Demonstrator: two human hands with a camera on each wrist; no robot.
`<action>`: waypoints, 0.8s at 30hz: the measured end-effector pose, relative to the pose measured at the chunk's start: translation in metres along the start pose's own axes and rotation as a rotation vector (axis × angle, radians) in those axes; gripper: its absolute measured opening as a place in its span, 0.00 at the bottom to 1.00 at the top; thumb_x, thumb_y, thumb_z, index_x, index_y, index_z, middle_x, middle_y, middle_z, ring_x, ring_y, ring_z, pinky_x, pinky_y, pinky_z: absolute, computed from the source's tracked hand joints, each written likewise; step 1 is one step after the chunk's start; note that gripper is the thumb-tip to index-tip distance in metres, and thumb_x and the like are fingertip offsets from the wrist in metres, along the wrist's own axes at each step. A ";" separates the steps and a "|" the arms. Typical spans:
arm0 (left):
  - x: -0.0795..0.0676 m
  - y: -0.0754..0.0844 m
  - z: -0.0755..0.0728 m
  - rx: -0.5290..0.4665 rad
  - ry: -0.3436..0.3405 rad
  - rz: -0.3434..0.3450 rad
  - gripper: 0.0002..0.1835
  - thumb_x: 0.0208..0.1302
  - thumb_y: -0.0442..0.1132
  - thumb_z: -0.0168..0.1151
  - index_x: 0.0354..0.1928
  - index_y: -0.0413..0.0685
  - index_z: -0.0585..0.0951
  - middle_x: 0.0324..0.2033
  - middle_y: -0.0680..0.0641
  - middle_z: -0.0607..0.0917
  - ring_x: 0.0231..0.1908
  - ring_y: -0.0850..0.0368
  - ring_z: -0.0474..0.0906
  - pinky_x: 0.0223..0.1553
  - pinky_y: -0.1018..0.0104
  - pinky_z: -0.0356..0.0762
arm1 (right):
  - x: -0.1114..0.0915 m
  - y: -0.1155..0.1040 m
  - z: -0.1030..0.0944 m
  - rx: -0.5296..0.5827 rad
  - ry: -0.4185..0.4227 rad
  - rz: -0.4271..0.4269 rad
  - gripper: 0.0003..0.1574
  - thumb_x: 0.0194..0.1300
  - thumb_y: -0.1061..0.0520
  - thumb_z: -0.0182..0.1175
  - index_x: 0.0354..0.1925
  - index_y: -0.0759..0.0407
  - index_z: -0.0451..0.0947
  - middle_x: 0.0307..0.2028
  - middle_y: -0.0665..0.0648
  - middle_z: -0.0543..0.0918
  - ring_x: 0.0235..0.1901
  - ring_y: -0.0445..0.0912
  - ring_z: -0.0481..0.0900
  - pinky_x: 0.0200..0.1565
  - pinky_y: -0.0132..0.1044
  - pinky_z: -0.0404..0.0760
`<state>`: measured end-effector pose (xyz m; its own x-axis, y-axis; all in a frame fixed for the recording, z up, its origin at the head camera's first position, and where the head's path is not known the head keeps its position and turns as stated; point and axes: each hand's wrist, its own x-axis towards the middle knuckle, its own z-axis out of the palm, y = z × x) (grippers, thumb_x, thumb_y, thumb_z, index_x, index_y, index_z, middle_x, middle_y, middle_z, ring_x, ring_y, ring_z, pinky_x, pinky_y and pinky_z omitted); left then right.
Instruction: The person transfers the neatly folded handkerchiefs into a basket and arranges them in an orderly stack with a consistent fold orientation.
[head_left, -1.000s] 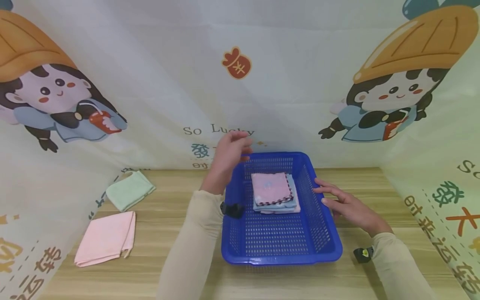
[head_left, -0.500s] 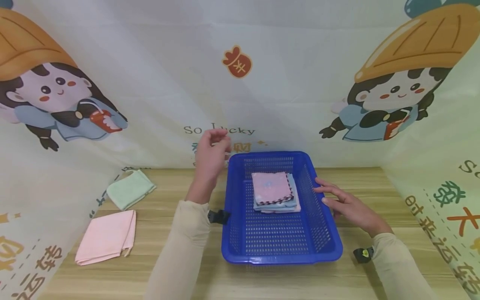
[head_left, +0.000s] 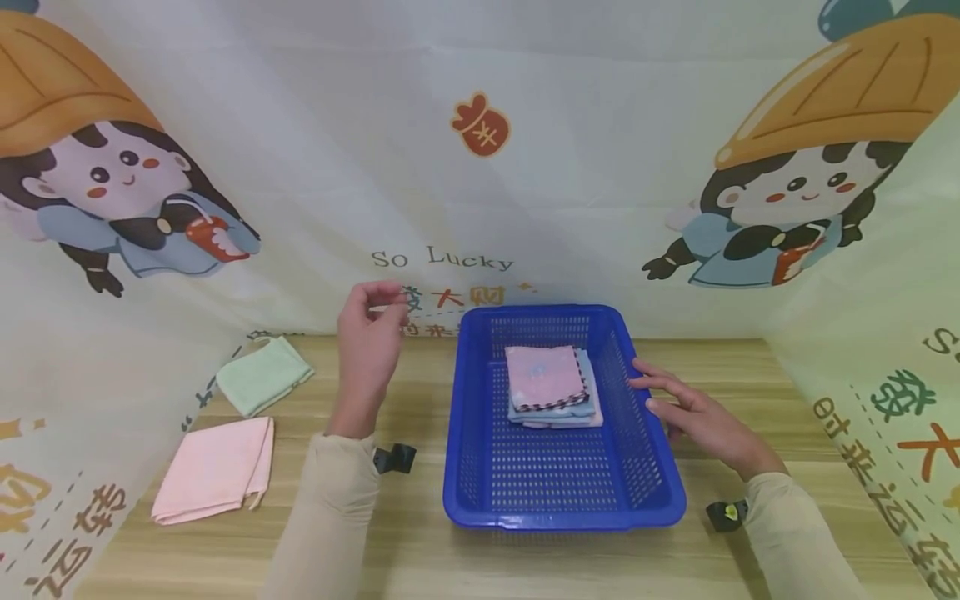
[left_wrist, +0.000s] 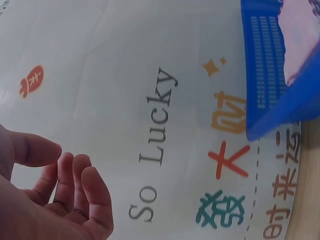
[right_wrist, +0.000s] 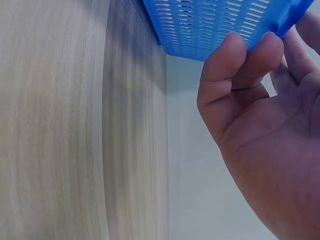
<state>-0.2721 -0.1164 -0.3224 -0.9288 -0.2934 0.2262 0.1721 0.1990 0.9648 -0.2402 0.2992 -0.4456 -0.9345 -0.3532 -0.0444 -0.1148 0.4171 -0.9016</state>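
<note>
My left hand [head_left: 370, 354] is raised over the table left of the blue plastic basket [head_left: 562, 521]. Its fingers are loosely curled with nothing between them, also plain in the left wrist view. My right hand [head_left: 708, 421] holds the basket's right rim, some fingers over the edge. In the right wrist view, other curled fingers [right_wrist: 225, 60] reach the slotted outer wall from below the rim. Inside the basket lies a stack of folded cloths, a pink towel with a striped edge [head_left: 546, 377] on top, a light blue towel [head_left: 588, 383] beneath it.
On the table's left side lie a folded green towel [head_left: 262, 377] and, nearer, a folded pink towel [head_left: 213, 471]. A printed cloth backdrop [head_left: 585, 167] closes off the back and both sides of the wooden table [head_left: 525, 571].
My left hand has come away from over the basket, moving left and slightly down toward the towels on the table. The right hand stays at the basket's rim, and the stack is unchanged.
</note>
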 end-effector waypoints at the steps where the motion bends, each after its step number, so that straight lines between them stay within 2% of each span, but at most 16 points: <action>1: 0.000 -0.001 -0.004 0.003 0.012 0.001 0.15 0.66 0.30 0.54 0.54 0.43 0.77 0.49 0.45 0.82 0.39 0.58 0.77 0.39 0.69 0.80 | 0.000 0.000 0.000 0.002 0.001 0.001 0.30 0.79 0.44 0.51 0.73 0.51 0.68 0.83 0.51 0.47 0.63 0.62 0.77 0.45 0.41 0.87; 6: -0.002 -0.004 -0.025 0.049 0.051 -0.010 0.14 0.68 0.32 0.53 0.55 0.44 0.76 0.45 0.52 0.80 0.39 0.59 0.76 0.44 0.64 0.81 | -0.002 0.001 0.001 0.022 0.004 -0.001 0.29 0.80 0.44 0.50 0.73 0.51 0.67 0.83 0.51 0.46 0.65 0.66 0.75 0.45 0.41 0.88; 12: -0.004 -0.006 -0.055 0.139 0.075 -0.061 0.15 0.70 0.37 0.53 0.57 0.51 0.75 0.45 0.58 0.78 0.41 0.62 0.76 0.43 0.71 0.80 | -0.001 0.002 0.001 0.025 0.000 -0.008 0.30 0.80 0.44 0.49 0.73 0.51 0.67 0.83 0.52 0.46 0.67 0.68 0.73 0.47 0.41 0.88; 18: -0.001 -0.011 -0.092 0.197 0.077 -0.129 0.16 0.72 0.40 0.53 0.60 0.53 0.72 0.44 0.61 0.75 0.41 0.64 0.75 0.41 0.74 0.79 | 0.000 0.002 0.002 0.032 -0.003 -0.007 0.30 0.80 0.44 0.49 0.73 0.51 0.67 0.83 0.52 0.45 0.69 0.71 0.70 0.47 0.41 0.88; 24: 0.005 -0.021 -0.128 0.222 0.176 -0.186 0.12 0.72 0.41 0.55 0.54 0.57 0.73 0.40 0.62 0.74 0.36 0.68 0.76 0.36 0.78 0.78 | -0.001 0.000 0.003 0.022 0.005 -0.004 0.30 0.80 0.44 0.49 0.73 0.50 0.66 0.83 0.52 0.45 0.72 0.72 0.65 0.48 0.42 0.88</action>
<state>-0.2380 -0.2414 -0.3241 -0.8634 -0.4968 0.0877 -0.0884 0.3201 0.9433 -0.2380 0.2967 -0.4469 -0.9357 -0.3507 -0.0383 -0.1115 0.3970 -0.9110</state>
